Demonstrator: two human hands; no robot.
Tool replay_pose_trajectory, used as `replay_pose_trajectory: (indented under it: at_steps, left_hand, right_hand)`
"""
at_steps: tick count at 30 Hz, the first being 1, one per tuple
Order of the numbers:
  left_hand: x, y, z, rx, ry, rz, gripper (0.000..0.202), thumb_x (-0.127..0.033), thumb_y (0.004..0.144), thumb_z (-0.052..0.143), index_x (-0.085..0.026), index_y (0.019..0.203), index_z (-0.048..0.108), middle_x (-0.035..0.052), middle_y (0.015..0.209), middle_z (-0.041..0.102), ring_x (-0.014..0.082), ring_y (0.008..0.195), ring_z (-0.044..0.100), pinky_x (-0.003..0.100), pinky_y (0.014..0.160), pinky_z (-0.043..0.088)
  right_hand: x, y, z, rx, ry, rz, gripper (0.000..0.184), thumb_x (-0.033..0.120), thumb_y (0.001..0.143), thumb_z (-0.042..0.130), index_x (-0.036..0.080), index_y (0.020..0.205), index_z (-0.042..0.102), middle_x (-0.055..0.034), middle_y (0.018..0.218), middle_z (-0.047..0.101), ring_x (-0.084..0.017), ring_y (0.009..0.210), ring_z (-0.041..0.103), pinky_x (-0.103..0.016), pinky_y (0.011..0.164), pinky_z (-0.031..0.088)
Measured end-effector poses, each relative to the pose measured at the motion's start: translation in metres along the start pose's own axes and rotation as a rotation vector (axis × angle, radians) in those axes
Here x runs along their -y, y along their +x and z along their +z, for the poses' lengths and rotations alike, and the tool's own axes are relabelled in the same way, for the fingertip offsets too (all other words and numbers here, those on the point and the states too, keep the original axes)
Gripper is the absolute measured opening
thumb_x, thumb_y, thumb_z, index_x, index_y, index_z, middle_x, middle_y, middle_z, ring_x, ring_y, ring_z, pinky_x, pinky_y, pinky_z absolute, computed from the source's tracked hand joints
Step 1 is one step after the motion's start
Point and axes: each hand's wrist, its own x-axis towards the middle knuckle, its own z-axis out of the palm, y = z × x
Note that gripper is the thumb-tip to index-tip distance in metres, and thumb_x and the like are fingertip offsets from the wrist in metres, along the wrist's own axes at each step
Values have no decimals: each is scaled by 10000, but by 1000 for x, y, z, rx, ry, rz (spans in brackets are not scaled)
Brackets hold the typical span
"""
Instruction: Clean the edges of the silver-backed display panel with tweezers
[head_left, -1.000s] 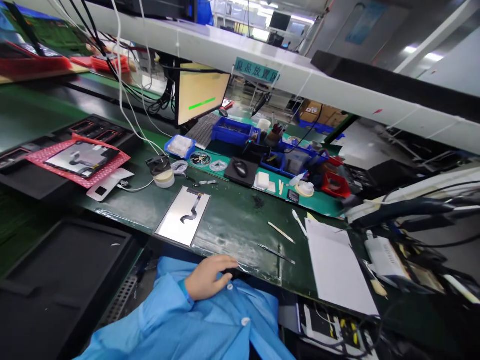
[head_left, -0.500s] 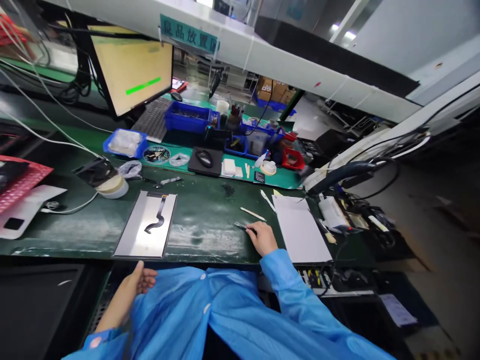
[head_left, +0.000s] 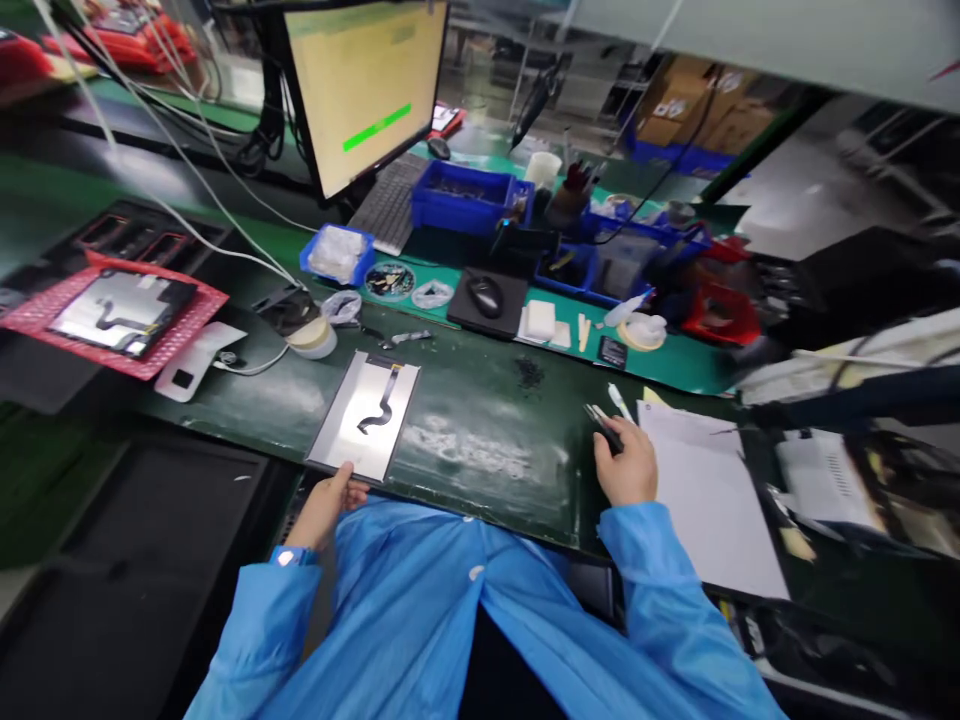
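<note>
A flat silver display panel (head_left: 349, 425) with a black ribbon cable (head_left: 386, 400) lies on the bench at its front edge. My left hand (head_left: 330, 505) pinches the panel's near edge, thumb on top and fingers curled below the rim. On the right, my right hand (head_left: 628, 465) is closed around dark-handled tweezers (head_left: 613, 438), their pale tips pointing up and left. Beside that hand lie a white pen-like tool (head_left: 621, 402) and a white sheet of paper (head_left: 709, 500).
Another panel (head_left: 112, 315) rests on pink bubble wrap (head_left: 202, 300) at the left. A tape roll (head_left: 313, 338), mouse (head_left: 486, 296), blue bins (head_left: 465, 198) and monitor (head_left: 367, 90) stand farther back. Small black bits (head_left: 529, 373) lie mid-bench.
My left hand has come up from below the bench edge and taken hold of the panel's near edge. My right hand has lifted the tweezers. The camera view has turned left.
</note>
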Motion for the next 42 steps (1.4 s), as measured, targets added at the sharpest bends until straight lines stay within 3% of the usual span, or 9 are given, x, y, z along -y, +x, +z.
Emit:
replay_pose_trajectory:
  at_steps: [2,7,12,16,24,31,35,38,42]
  left_hand:
    - [0,1,-2,12,22,-22,681,-755,765,519,-112,752,741,172,791,748,241,728,683,340,744,526]
    - [-11,-7,-31,-25,156,-45,659,-759,786,490,-149,666,707,129,640,685,255,634,631,343,641,462]
    - [-36,-19,-65,-428,565,216,598,-670,868,426,-163,954,732,125,890,745,289,845,694,370,764,519]
    - [-51,-13,-56,-446,633,435,807,-552,867,461,-24,1474,528,236,1385,623,339,1268,610,437,1084,477]
    - [-64,-14,-54,-273,734,343,692,-527,965,402,-86,1473,563,167,1443,620,341,1309,600,430,1130,446]
    - [-65,-17,-59,-266,684,309,626,-524,978,440,-127,1436,601,141,1449,622,319,1285,620,399,1085,480]
    - [-70,-23,-48,-254,623,286,626,-500,960,490,-92,1421,606,165,1225,731,295,1150,687,369,1029,510]
    - [-72,-23,-36,-210,619,302,618,-471,943,509,-81,1414,596,151,1096,744,276,1018,711,372,969,537]
    - [-70,-16,-16,-260,584,439,742,-521,910,556,-64,1491,486,222,1345,605,284,1054,679,415,943,551]
  right_hand:
    - [33,-20,11,128,267,94,372,424,887,604,169,1128,727,-171,1176,746,-310,1077,696,-524,1005,528]
    - [138,-72,50,914,889,283,380,474,851,746,202,1117,739,-107,1059,788,-260,1020,742,-449,985,558]
    - [192,-91,72,1296,1147,600,508,351,736,873,218,1198,710,-118,1368,673,-264,1140,726,-405,976,567]
    - [213,-93,75,1318,1322,859,572,218,704,867,225,1241,671,-124,1581,488,-252,1143,732,-371,971,578]
    - [233,-100,82,1118,1429,1120,591,148,778,731,188,1327,518,-158,1378,630,-219,926,792,-314,748,625]
    - [238,-107,93,1071,1341,936,452,224,804,730,194,1227,572,-58,1046,712,-136,694,718,-257,605,559]
    - [244,-100,109,1026,1260,794,200,235,773,803,182,883,645,45,655,606,-104,513,539,-222,483,422]
    - [241,-94,118,943,1211,700,297,212,698,869,189,679,574,71,592,550,-91,542,478,-204,495,358]
    - [217,-88,105,913,1219,624,334,311,694,883,199,702,569,63,622,605,-119,594,535,-226,557,402]
